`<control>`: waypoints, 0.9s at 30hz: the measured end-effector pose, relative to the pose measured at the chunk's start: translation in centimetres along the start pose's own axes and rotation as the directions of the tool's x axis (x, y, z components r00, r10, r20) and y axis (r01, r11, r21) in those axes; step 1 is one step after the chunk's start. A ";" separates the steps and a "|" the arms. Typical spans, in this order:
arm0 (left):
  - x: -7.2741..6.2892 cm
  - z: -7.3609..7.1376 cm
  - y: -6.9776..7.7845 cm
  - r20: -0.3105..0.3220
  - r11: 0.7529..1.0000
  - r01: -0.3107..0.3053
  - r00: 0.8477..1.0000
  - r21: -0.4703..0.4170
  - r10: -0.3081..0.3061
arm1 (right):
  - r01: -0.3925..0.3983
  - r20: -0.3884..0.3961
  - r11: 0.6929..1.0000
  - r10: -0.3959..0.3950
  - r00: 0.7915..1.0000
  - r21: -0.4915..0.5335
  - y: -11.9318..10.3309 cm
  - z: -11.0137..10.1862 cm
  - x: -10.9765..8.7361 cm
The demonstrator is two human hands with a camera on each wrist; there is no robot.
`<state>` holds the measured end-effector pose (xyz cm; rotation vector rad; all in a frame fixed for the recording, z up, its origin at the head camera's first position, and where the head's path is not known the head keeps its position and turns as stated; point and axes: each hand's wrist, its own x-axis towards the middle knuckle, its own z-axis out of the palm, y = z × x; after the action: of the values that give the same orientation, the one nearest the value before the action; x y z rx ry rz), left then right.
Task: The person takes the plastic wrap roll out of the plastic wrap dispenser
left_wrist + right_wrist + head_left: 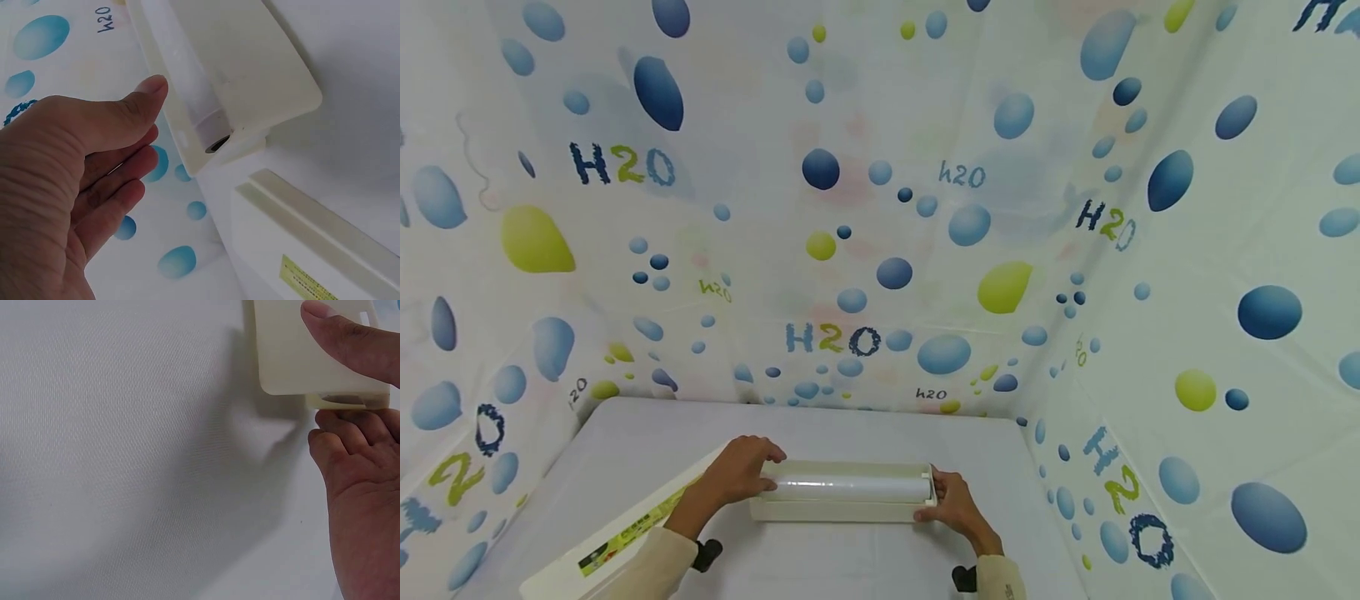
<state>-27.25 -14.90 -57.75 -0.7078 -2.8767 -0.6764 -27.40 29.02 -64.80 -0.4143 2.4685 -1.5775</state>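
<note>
A cream plastic-wrap dispenser (842, 512) lies lengthwise on the white table, its top uncovered. Inside it sits a roll of clear film (850, 485), whose dark core end shows in the left wrist view. At the dispenser's left end is my left hand (737, 473), thumb and fingers loosely bent with a gap between them; the left wrist view shows nothing pinched there. My right hand (957, 504) grips the right end, thumb (344, 340) on the front face and fingers against the end. Left of it lies a long cream cover (602, 546) with a yellow-green label, partly behind my left forearm.
The white-covered table (880, 567) is bounded by hanging white cloth (880, 250) printed with blue and green drops at the back and both sides. The long cover lies slantwise along the table's left part.
</note>
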 end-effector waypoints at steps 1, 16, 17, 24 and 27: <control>0.0 0.1 0.0 0.003 1.000 -0.006 1.000 0.006 0.005 | 0.002 0.000 1.000 -0.002 1.000 0.001 0.0 0.0 0.0; 0.4 1.4 0.0 0.066 0.997 -0.051 0.997 0.058 0.047 | -0.002 -0.001 1.000 0.002 1.000 0.029 0.2 0.1 0.1; 0.3 1.5 -0.1 0.068 0.996 -0.061 0.996 0.059 0.057 | -0.003 0.000 0.999 0.003 1.000 0.034 0.2 0.1 0.1; 0.5 2.5 -1.1 0.033 0.983 -0.161 0.987 0.092 0.159 | 0.003 -0.001 0.999 -0.003 1.000 0.045 0.2 0.1 0.0; 0.7 2.8 -1.4 0.032 0.975 -0.195 0.981 0.109 0.193 | 0.003 -0.004 0.999 -0.003 1.000 0.041 0.2 0.0 0.0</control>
<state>-28.51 -14.51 -60.64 -0.9686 -2.7877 -0.4810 -27.37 29.08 -64.95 -0.4092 2.4356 -1.6283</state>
